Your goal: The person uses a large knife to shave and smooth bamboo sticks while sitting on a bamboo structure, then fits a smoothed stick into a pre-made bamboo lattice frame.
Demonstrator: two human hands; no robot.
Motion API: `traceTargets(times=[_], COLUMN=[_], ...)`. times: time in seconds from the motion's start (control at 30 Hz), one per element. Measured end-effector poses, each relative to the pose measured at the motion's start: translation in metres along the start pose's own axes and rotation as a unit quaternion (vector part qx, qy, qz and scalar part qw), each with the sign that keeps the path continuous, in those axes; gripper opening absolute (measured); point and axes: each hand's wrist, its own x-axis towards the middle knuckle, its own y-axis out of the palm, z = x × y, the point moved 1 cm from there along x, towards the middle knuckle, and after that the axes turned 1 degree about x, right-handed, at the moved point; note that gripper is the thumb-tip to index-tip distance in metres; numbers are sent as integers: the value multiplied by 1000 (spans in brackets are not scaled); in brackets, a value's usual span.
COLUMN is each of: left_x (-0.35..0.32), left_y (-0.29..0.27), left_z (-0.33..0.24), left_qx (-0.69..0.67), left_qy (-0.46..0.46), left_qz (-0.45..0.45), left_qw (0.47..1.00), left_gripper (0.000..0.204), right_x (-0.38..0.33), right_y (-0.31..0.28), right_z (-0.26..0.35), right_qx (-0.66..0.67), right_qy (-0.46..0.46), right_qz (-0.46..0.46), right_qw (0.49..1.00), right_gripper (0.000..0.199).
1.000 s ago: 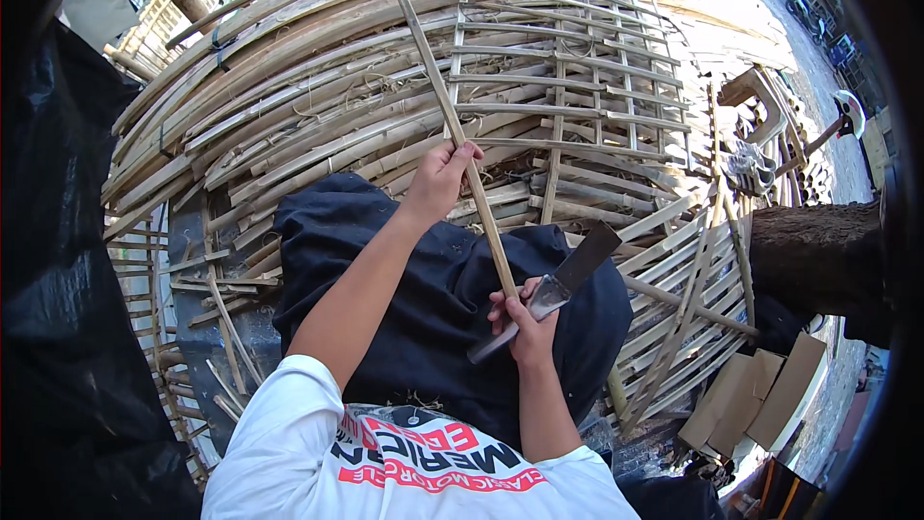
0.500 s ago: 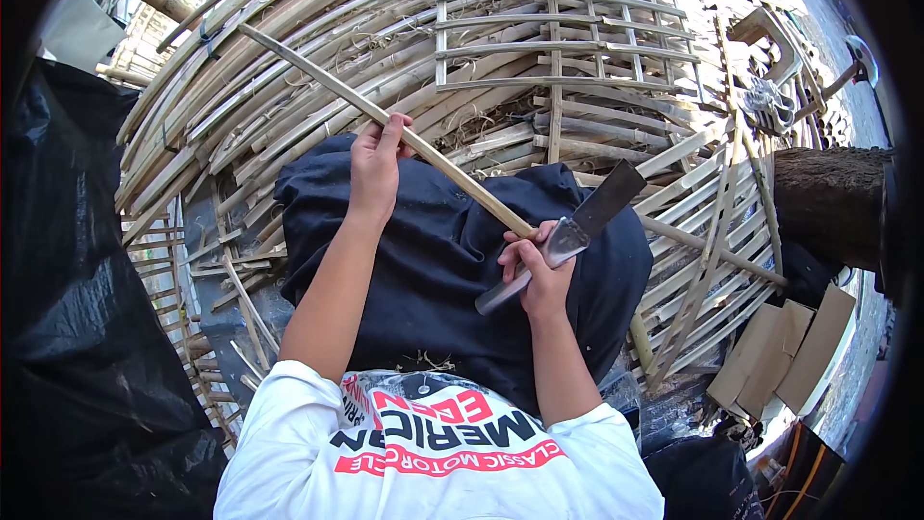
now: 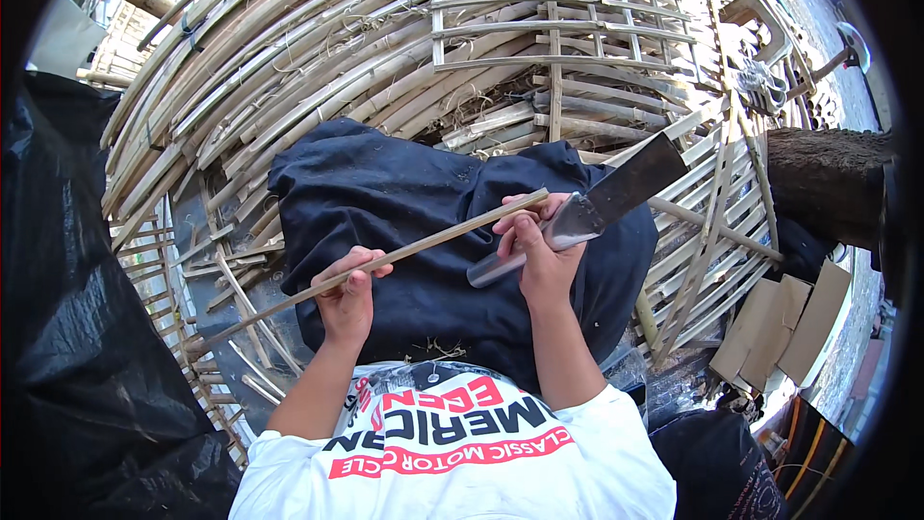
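Observation:
A long, narrow bamboo strip (image 3: pixel 438 237) slants across my lap, its far end up at the right and its other end down at the left. My left hand (image 3: pixel 348 299) is closed around the strip's lower left half. My right hand (image 3: pixel 545 258) grips the pale tubular handle of a broad-bladed knife (image 3: pixel 637 178), whose dark blade points up and to the right. The fingertips of that hand also meet the strip's right end. Dark cloth (image 3: pixel 414 202) covers my legs underneath.
Long split bamboo pieces (image 3: pixel 279 87) are heaped beyond my knees, with a bamboo lattice (image 3: pixel 568 29) on top. More slatted strips (image 3: pixel 693 231) lie at the right, near a thick log (image 3: pixel 828 178) and cardboard (image 3: pixel 770 332). Black plastic sheeting (image 3: pixel 87 327) hangs at the left.
The strip has swung from pointing away at upper left to pointing down at lower left. My left hand has come lower, nearer my body, still holding it. The knife has shifted slightly right.

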Motion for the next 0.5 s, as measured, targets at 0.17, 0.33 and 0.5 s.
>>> traceTargets(times=[0.17, 0.33, 0.5], left_x=[-25, -33, 14], left_y=[16, 11, -11], left_z=[1, -64, -61], left_qx=[-49, 273, 579], left_qy=[-255, -114, 19], left_qz=[8, 310, 188], left_qw=[966, 903, 793], left_gripper=[29, 25, 26], right_x=[2, 9, 13], right_y=[12, 5, 9], right_z=[-1, -1, 4], right_qx=[-24, -97, -106], right_qy=[17, 26, 25], right_qz=[-42, -28, -3], right_qw=[999, 995, 994], right_gripper=[26, 21, 18])
